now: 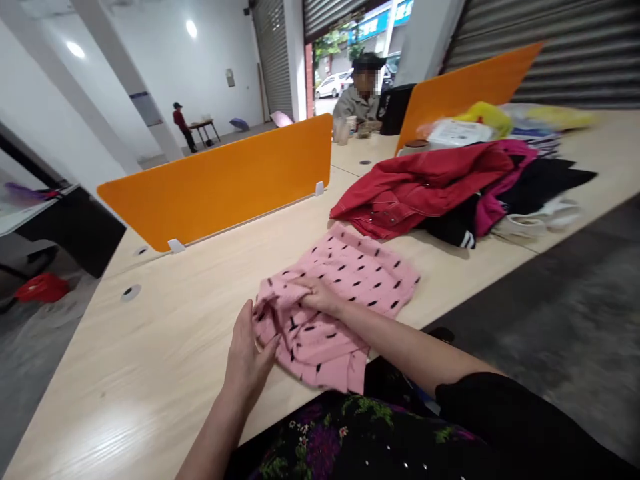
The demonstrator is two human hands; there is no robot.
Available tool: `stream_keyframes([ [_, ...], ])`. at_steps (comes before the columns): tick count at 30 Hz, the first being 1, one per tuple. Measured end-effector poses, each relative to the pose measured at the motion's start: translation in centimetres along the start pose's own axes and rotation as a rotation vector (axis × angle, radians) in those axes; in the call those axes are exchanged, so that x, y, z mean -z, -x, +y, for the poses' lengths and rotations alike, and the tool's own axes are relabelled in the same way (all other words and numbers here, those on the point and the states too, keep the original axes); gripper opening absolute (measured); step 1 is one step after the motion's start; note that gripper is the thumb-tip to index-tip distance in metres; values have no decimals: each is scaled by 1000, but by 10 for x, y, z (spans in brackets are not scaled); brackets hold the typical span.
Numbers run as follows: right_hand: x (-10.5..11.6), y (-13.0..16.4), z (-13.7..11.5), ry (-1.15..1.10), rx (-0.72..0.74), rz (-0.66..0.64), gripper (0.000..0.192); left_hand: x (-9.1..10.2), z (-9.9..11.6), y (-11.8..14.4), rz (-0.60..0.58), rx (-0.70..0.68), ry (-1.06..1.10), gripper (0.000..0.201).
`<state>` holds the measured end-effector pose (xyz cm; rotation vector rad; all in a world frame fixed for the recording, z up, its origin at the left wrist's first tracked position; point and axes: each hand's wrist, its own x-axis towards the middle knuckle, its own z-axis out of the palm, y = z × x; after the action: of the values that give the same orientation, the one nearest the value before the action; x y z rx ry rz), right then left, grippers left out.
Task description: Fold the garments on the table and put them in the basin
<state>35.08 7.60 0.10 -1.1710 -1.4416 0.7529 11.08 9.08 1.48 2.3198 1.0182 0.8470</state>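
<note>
The pink patterned garment lies on the wooden table. The left hand, open and flat, touches its 9 o'clock edge; the right hand presses palm-down on its middle. At 2 o'clock lies a red jacket.

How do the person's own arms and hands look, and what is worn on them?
Both hands are bare, with no gloves, rings or watch visible. The left hand and its forearm are uncovered. The right hand also has a bare forearm; a black sleeve covers the upper arm.
</note>
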Motion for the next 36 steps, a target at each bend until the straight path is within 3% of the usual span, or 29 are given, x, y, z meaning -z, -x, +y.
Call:
stream_keyframes([
  [2,-19,12,-13,0,34,-94,36,-2,-4,-6,-22,0,45,61],
  [5,-34,25,-26,29,34,-132,41,0,-17,-3,6,202,106,52],
  [9,-30,30,-24,-81,-96,-141,42,0,-25,15,114,427,326,44],
  [13,-15,18,-33,-135,-121,-110,16,11,-7,26,249,552,528,37],
  [16,8,-2,-67,181,108,-49,12,36,15,23,285,474,312,35],
  [18,26,-16,-91,453,321,45,17,52,28,18,349,400,71,33],
  [20,40,-24,-103,627,425,168,27,58,37,13,402,374,-81,33],
  [22,48,-23,-97,687,371,277,38,52,40,12,365,414,-89,39],
  [24,47,-8,-75,663,216,298,51,37,38,19,225,504,-26,47],
  [27,33,33,-39,607,28,142,82,8,32,40,68,596,65,53],
  [29,21,58,-28,625,31,26,93,-7,32,53,78,596,122,54],
  [30,15,66,-26,641,57,-18,88,-12,33,57,96,586,172,54],
  [33,11,69,-34,611,107,-60,42,-14,39,58,206,580,400,50],
  [36,31,53,-50,409,151,-47,24,15,42,47,366,604,563,41],
])
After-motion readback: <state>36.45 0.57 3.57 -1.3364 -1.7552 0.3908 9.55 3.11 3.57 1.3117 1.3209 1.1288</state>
